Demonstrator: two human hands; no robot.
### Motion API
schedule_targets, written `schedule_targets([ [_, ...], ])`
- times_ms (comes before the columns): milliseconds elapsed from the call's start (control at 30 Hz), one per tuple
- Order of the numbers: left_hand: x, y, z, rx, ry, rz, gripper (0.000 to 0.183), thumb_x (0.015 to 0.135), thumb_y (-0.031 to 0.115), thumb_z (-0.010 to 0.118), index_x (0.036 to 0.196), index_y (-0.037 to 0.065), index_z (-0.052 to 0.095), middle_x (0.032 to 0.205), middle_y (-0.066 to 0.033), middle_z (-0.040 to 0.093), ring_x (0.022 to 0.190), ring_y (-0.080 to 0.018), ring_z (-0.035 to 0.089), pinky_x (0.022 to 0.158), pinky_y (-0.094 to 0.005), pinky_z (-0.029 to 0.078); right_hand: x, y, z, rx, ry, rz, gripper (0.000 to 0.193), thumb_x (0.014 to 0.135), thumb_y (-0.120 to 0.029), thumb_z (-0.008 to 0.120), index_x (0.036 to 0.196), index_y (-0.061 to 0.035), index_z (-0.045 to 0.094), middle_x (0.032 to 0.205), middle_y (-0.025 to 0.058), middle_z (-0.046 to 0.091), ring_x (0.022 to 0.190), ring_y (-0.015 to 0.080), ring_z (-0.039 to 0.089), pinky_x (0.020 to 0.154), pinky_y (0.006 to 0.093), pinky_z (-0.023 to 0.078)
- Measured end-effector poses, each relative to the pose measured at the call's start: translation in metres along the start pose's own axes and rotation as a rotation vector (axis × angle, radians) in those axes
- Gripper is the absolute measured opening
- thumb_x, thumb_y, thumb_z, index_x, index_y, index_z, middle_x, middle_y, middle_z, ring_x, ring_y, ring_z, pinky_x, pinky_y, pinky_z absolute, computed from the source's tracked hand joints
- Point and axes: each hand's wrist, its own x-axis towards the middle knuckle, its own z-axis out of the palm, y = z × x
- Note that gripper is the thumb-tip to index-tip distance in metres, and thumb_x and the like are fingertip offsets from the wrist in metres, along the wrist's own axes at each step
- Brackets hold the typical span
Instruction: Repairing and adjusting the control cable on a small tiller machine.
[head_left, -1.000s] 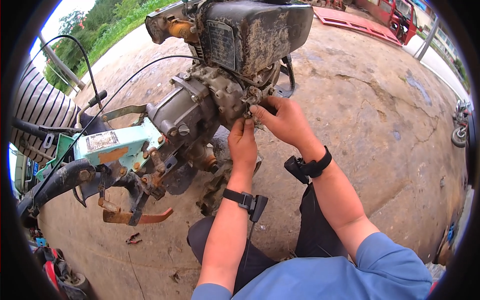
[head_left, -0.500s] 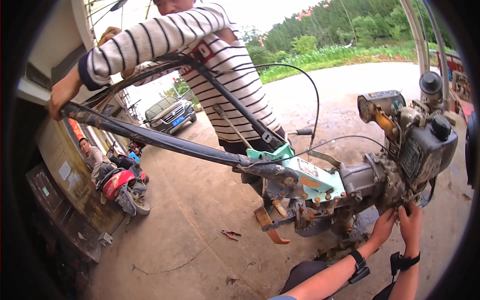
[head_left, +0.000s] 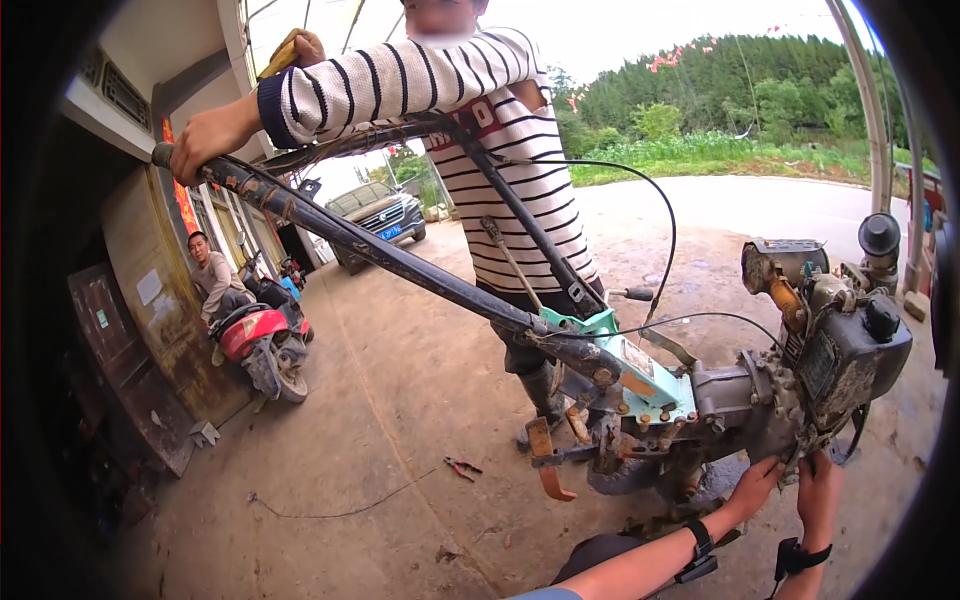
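Both my hands reach to the lower side of a walking tiller's dirty engine. My left hand has its fingers bent in against the engine's underside. Close beside it, my right hand is raised with its fingertips at the same spot. The fingers of both look closed, but what they pinch is too small and partly hidden. A grey gearbox and a light green bracket join the engine to long black handlebars. A thin black cable loops across to the engine.
A person in a striped sweater stands behind the handlebars, a hand on the grip. Red-handled pliers and a thin wire lie on the concrete. Another person sits by a red scooter; a dark car is behind.
My view has shifted, so the standing person and the handlebars appear farther right. My hands stay at the engine's underside, and the fingers have moved only slightly.
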Motion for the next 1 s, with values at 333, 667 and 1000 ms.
schedule_targets([
  [333,-0.005,0.013,0.010,-0.013,0.116,0.040,0.030,0.112,0.025,0.054,0.115,-0.004,0.061,0.100,-0.0122,0.065,0.098,-0.0127,0.051,0.093,-0.0340,0.047,-0.005,0.013,-0.001,0.065,0.010,-0.027,0.017,0.096,-0.010,0.068,0.101,0.0059,0.066,0.095,0.0305,0.069,0.094,0.0540,0.063,0.075,0.0523,0.049],
  [667,-0.005,0.015,0.011,-0.045,0.110,0.065,0.033,0.111,0.028,0.055,0.121,-0.003,0.062,0.102,-0.0155,0.066,0.095,-0.0223,0.056,0.092,-0.0358,0.047,-0.005,0.046,0.010,0.130,0.057,-0.048,0.015,0.100,-0.007,0.066,0.100,0.0073,0.064,0.075,0.0122,0.064,0.065,0.0159,0.054,0.061,0.0374,0.046],
  [1000,-0.005,0.013,0.009,-0.041,0.096,0.056,0.033,0.112,0.028,0.055,0.121,-0.003,0.062,0.101,-0.0146,0.065,0.095,-0.0210,0.056,0.092,-0.0350,0.047,-0.003,0.018,0.000,0.141,-0.036,0.085,0.019,0.096,-0.008,0.066,0.105,0.0077,0.066,0.094,0.0302,0.070,0.088,0.0514,0.065,0.074,0.0463,0.051],
])
